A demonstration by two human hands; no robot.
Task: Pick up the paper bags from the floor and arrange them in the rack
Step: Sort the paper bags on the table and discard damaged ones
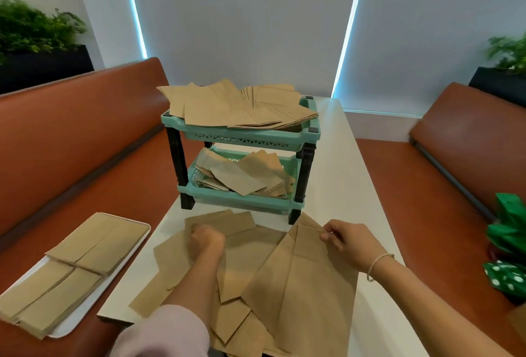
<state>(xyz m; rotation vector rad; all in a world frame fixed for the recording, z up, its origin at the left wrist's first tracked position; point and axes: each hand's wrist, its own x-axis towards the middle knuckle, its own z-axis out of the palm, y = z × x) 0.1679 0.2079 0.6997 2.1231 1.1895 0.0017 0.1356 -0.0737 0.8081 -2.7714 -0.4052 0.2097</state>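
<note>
Your right hand (pixel 345 238) pinches the far top edge of one large paper bag (pixel 318 285) between thumb and fingers (pixel 327 235), while your left hand (pixel 206 240) is curled into a loose fist pressing on the loose paper bags (pixel 233 245) spread over the near end of the white counter (pixel 336 174); whether that fist actually grips a bag you cannot tell from here. The teal two-shelf rack (pixel 242 140) stands just beyond the pile, its top shelf already heaped with fanned bags (pixel 236 106) and its lower shelf (pixel 239 200) holding a smaller, untidy scatter. To do this step well, you should probably keep the left hand pressing the pile down so only the pinched bag lifts away, and peel it up from its far edge rather than dragging it, since these flat sheets overlap and will slide together. Carry it flat and level. The lower shelf looks like the better destination, as the top stack overhangs its rim on the left and may spill if you add more. Slip the bag in from the near side and square it against those already there. A tied bundle of bags (pixel 74 268) lies on a white tray (pixel 71 325) on the left seat, well apart from your hands.
</note>
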